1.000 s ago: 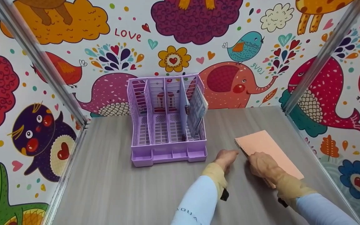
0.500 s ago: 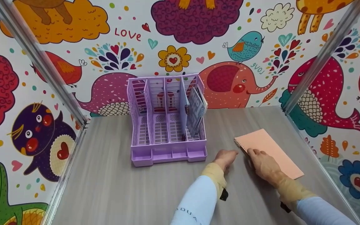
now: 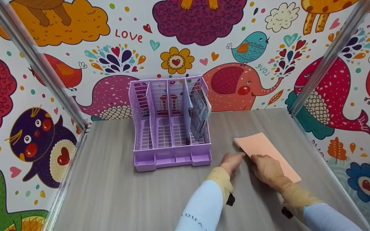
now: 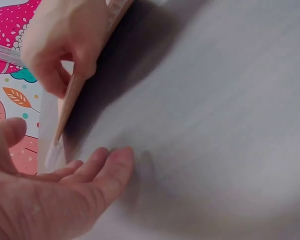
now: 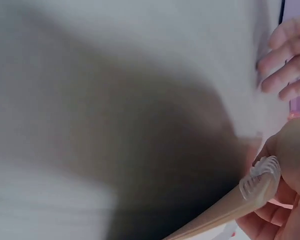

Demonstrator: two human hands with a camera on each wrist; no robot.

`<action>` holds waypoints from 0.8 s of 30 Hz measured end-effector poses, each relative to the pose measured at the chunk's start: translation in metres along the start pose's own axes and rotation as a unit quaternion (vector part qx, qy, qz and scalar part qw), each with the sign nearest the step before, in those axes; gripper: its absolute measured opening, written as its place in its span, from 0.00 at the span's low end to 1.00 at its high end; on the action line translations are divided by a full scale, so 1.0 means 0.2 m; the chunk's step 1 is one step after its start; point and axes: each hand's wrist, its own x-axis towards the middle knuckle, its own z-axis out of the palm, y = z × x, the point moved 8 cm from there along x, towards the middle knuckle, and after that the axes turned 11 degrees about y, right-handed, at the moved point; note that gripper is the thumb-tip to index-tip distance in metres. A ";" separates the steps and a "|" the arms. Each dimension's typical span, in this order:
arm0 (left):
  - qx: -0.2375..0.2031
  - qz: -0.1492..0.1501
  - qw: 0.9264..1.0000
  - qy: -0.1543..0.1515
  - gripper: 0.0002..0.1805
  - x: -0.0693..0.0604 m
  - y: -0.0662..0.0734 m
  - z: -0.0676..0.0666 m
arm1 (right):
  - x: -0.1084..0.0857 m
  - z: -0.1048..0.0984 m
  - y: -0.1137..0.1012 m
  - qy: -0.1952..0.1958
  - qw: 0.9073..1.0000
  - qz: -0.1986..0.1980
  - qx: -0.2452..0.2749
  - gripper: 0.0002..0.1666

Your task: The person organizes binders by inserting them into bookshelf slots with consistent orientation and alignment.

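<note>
A peach-covered spiral notebook (image 3: 273,150) is tilted, one long edge raised off the table at the right. My right hand (image 3: 268,168) holds it by that near edge; in the right wrist view the fingers (image 5: 270,215) curl beside its white coil (image 5: 260,175). Just left of the notebook is my left hand (image 3: 231,162), low over the table. In the left wrist view its fingers (image 4: 107,172) are relaxed and hold nothing, close to the notebook's end (image 4: 67,112) but apart from it.
A purple desk organizer (image 3: 172,157) with upright compartments stands at the back centre. Several thin books (image 3: 199,112) lean in its right side. Patterned walls and metal posts (image 3: 326,61) bound the grey table (image 3: 108,192).
The right hand shifted its hold on the notebook, fingers now bent at its edge. The notebook has moved left, closer to the left hand, which has stayed in place.
</note>
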 end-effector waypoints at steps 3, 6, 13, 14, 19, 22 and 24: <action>-0.019 -0.004 1.000 -0.003 0.25 0.01 0.00 0.01 | 0.00 -0.01 -0.05 0.002 1.000 -0.003 0.002 0.08; -0.029 -0.010 1.000 -0.005 0.23 0.01 0.00 0.01 | 0.01 -0.01 -0.09 0.000 1.000 -0.001 0.008 0.08; -0.042 -0.010 0.999 -0.006 0.27 0.01 -0.01 -0.01 | 0.03 -0.04 -0.20 0.013 1.000 -0.003 0.024 0.06; -0.043 -0.007 0.999 -0.005 0.26 0.01 -0.01 -0.02 | 0.03 -0.05 -0.21 0.015 1.000 -0.005 0.026 0.07; -0.045 0.006 0.999 0.008 0.21 0.02 -0.01 -0.03 | 0.04 -0.06 -0.27 0.019 0.999 -0.015 0.040 0.09; -0.047 0.012 0.999 0.012 0.20 0.03 -0.01 -0.04 | 0.04 -0.07 -0.28 0.020 0.999 -0.010 0.040 0.10; -0.051 0.016 0.998 0.013 0.20 0.03 -0.01 -0.04 | 0.03 -0.07 -0.29 0.022 0.999 -0.008 0.037 0.10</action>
